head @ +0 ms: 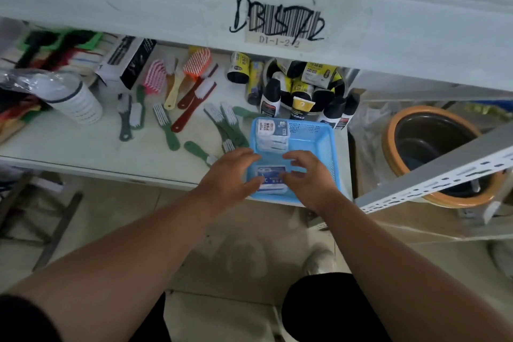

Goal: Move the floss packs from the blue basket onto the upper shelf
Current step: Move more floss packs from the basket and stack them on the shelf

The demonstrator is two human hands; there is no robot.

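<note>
- Head view: a blue basket (319, 136) sits at the right end of a lower shelf (83, 147), its near rim at the shelf's front edge.
- Floss packs lie inside it: one stack (273, 134) against the far left corner, another pack (270, 176) at the near end.
- The left hand (230, 175) reaches over the basket's left rim, fingers loosely spread and curled, with the thumb touching the near pack's left edge.
- The right hand (308, 178) reaches in from the right, fingers apart and bent over the same pack's right edge; whether either hand truly grips it cannot be told.
- The upper shelf (388, 36) runs above, its front edge bearing a barcode label (280, 30) scrawled over in black.
- Brushes (177, 91) lie scattered left of the basket; black-and-yellow bottles (299, 86) crowd just behind it.
</note>
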